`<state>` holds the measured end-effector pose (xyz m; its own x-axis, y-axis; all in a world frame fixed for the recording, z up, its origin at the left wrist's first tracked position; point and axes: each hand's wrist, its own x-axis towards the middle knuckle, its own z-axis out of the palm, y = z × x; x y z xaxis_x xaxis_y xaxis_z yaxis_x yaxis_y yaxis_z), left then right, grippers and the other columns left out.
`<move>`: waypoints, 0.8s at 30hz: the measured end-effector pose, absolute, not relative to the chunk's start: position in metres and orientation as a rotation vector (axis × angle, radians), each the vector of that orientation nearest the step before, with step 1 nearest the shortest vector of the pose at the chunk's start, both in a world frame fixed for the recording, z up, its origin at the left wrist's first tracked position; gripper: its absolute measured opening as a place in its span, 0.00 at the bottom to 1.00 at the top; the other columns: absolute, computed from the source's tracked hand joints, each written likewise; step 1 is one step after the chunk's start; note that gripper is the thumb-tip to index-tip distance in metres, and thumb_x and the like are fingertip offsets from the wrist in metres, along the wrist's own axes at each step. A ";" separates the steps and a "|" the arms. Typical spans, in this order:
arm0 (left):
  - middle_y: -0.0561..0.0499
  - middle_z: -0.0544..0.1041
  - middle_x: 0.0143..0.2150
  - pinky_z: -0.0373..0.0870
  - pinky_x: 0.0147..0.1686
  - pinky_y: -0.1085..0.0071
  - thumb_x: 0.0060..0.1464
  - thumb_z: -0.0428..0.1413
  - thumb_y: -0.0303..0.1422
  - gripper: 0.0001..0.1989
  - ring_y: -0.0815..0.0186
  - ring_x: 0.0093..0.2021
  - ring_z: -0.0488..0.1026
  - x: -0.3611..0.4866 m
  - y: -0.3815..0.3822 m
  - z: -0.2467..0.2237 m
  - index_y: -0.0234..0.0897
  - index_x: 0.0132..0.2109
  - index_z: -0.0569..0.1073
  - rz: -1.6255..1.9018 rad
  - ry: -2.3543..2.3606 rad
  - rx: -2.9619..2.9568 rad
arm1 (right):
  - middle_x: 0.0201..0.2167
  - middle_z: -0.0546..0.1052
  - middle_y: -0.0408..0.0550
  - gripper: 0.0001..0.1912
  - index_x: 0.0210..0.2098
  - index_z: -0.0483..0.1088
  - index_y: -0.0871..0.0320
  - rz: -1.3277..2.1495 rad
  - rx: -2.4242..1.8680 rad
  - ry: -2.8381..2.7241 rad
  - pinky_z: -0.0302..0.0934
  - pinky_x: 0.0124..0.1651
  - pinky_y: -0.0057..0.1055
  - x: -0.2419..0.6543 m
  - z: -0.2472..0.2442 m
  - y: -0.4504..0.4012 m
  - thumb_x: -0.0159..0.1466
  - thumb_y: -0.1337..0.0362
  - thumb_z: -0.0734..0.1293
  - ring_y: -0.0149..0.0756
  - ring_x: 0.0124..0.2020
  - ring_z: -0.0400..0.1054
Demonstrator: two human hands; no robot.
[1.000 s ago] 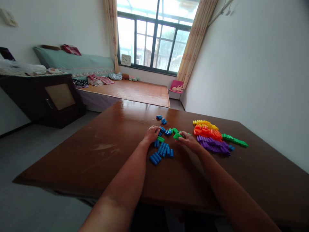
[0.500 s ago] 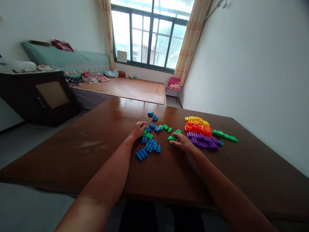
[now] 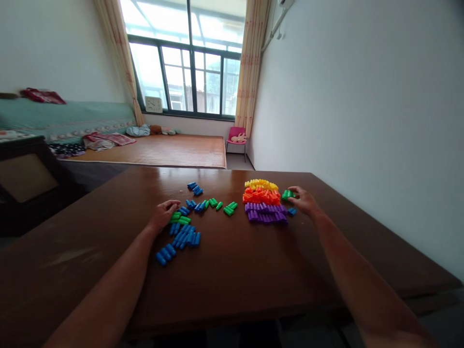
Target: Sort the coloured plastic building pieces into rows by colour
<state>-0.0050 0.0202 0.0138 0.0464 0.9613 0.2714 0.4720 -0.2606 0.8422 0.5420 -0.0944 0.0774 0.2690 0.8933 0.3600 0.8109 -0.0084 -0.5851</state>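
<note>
My left hand (image 3: 164,215) rests on the table at the left, fingers curled and pressed together; what they hold, if anything, is hidden. Beside its fingertips lie short green plastic tubes (image 3: 180,218), with loose blue tubes (image 3: 184,236) nearer to me. My right hand (image 3: 303,200) is at the right end of the sorted rows, its fingers closed around green plastic tubes (image 3: 287,195). It covers the rest of that green row. Left of it lie rows of yellow tubes (image 3: 261,184), orange tubes (image 3: 261,195) and purple tubes (image 3: 266,213).
Loose green tubes (image 3: 230,209) lie mid-table, and more blue tubes (image 3: 195,188) lie farther back. A small blue group (image 3: 292,211) sits beside the purple rows. The brown table (image 3: 224,270) stands before a bed (image 3: 174,150), a pink chair (image 3: 237,135) and a white wall.
My right hand has moved from the green pile mid-table, right past the coloured rows, to the green row. My left hand stays by the blue and green tubes. The view has turned right.
</note>
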 end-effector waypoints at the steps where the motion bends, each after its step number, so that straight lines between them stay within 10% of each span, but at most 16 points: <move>1: 0.46 0.81 0.38 0.75 0.37 0.66 0.47 0.54 0.50 0.25 0.56 0.41 0.78 -0.005 0.020 0.015 0.35 0.43 0.78 1.147 1.463 1.801 | 0.42 0.78 0.49 0.19 0.47 0.70 0.56 0.103 -1.885 -1.513 0.66 0.39 0.29 0.571 0.074 -0.091 0.55 0.65 0.68 0.35 0.37 0.72; 16: 0.46 0.81 0.43 0.70 0.46 0.67 0.55 0.44 0.50 0.25 0.57 0.45 0.75 -0.002 0.021 0.014 0.38 0.42 0.77 1.006 1.651 2.001 | 0.37 0.79 0.52 0.16 0.43 0.76 0.57 -0.084 -1.971 -1.774 0.65 0.36 0.32 0.616 0.078 -0.068 0.56 0.64 0.66 0.36 0.29 0.71; 24: 0.47 0.80 0.36 0.71 0.41 0.67 0.54 0.49 0.44 0.18 0.60 0.38 0.76 0.012 0.016 0.018 0.37 0.37 0.77 1.092 1.668 1.881 | 0.48 0.76 0.51 0.18 0.50 0.73 0.54 0.095 -1.573 -2.041 0.65 0.47 0.36 0.467 0.091 -0.066 0.61 0.65 0.63 0.37 0.37 0.72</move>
<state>0.0119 0.0165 0.0176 -0.0165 0.9575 0.2879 0.6466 -0.2094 0.7335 0.4667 -0.0661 0.0909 -0.1589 0.9108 0.3811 0.8712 0.3109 -0.3798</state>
